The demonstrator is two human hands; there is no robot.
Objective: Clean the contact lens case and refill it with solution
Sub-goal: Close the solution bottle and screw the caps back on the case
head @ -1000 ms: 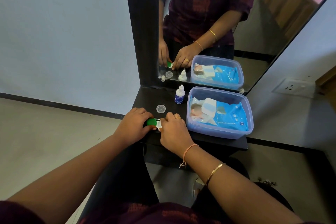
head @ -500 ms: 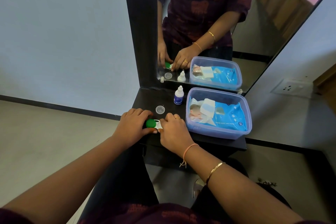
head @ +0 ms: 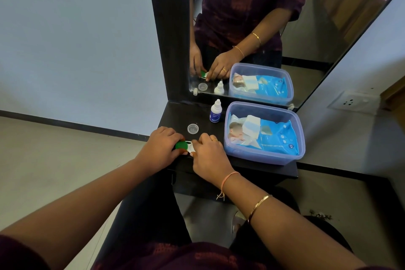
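The left hand (head: 160,149) curls round the green cap (head: 181,145). The right hand (head: 208,155) pinches the case (head: 190,148) at the worktop's (head: 175,120) front edge. I think it is best to hold the case flat and twist slowly. The bottle (head: 215,112) stands behind.

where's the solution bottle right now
Head view: the solution bottle stands upright at the back of the black shelf, just left of the wipes box and behind the clear cap.

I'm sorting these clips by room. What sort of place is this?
Probably a dressing corner in a home: a tall black-framed mirror stands over a small black shelf, which holds a white-and-blue dropper bottle, a translucent plastic tub of baby wet wipes and a green-capped white contact lens case.
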